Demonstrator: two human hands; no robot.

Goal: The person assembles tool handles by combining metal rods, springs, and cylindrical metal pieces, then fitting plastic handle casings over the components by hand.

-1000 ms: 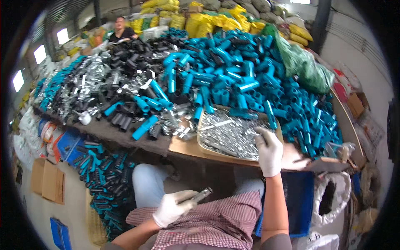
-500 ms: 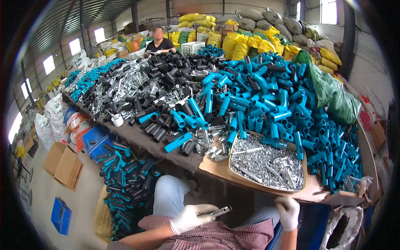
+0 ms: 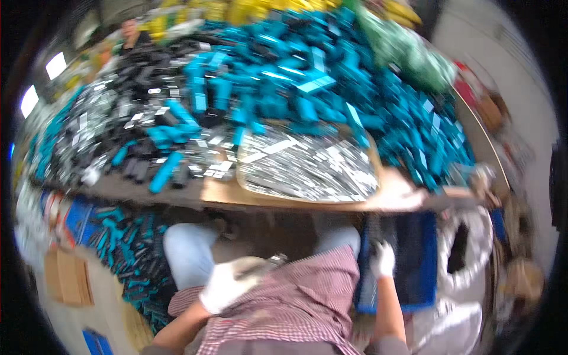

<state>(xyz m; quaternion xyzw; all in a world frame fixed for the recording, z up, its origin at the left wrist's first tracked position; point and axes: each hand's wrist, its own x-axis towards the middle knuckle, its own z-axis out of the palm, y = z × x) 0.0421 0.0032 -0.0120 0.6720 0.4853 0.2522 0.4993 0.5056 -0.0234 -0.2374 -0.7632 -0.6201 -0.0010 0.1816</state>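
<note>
My left hand, in a white glove, is closed around a silver metal tubular piece above my lap. Only the shiny end of that piece stands out past the fingers. My right hand, also gloved in white, is over a blue crate at the right of my knees. Its fingers are smeared, and whether they hold anything is hidden by the blur. In front of me a shallow tray full of small silver metal parts sits at the table's near edge.
Behind the tray rises a heap of teal tubes, with black tubes and silver pieces to its left. A pile of teal-and-black handles lies left of my legs. A white sack stands right of the crate. Another person is far left.
The view has swung right and down. My right hand has gone from beside the tray's near edge to over the blue crate. The left hand still holds the metal piece.
</note>
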